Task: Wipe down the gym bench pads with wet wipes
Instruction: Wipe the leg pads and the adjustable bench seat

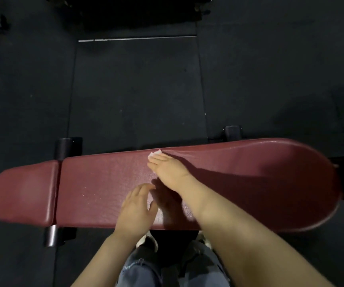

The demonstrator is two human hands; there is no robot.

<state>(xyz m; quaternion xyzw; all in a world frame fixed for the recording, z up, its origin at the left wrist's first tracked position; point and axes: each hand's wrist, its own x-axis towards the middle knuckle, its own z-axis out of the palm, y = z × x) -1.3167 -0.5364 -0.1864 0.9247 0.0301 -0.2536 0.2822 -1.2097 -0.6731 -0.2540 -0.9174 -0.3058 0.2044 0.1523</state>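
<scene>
A dark red gym bench lies crosswise before me: a long back pad [239,179] and a short seat pad [22,191] at the left, with a narrow gap between them. My right hand [168,169] lies flat near the long pad's far edge and presses a white wet wipe [154,153] under its straight fingers; only the wipe's tip shows past the fingertips. My left hand [138,208] rests on the pad's near side with fingers loosely spread, holding nothing. The pad's right part looks shiny.
Black rubber floor mats [136,90] surround the bench. Black frame feet stick out at the far side [232,132] and at the left [68,148]; a metal tube end [52,235] shows at the near left. Dark equipment [129,15] stands at the far edge. My jeans and shoes are below.
</scene>
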